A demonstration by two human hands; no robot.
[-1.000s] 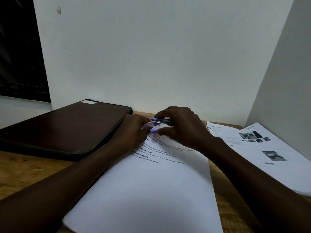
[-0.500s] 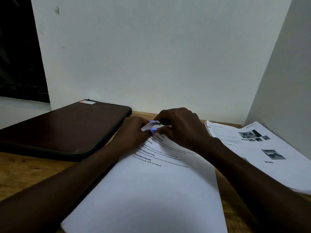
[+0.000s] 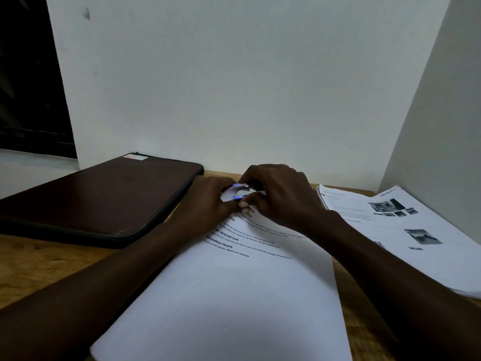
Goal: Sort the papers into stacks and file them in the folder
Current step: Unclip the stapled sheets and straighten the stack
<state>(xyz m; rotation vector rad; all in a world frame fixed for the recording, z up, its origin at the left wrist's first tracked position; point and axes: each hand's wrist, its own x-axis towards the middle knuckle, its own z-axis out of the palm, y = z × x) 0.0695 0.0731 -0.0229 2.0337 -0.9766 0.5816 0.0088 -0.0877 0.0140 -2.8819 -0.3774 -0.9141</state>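
A white paper stack (image 3: 234,295) with printed text lies in front of me on the wooden table (image 3: 39,267). Its far left corner is curled up between my hands. My left hand (image 3: 208,204) pinches that corner with curled fingers. My right hand (image 3: 283,196) is curled over a small dark stapler with blue ends (image 3: 243,191), which sits at the same corner and is mostly hidden by my fingers. A dark brown zip folder (image 3: 104,199) lies closed to the left, touching the paper stack's edge.
A second stack of printed sheets with photos (image 3: 395,230) lies at the right, against the white side wall (image 3: 442,126). The back wall (image 3: 247,87) stands just behind my hands. Bare wood shows at the front left.
My right hand has closed further over the stapler, hiding more of it. The paper corner has curled up between my two hands. Folder and right stack have not moved.
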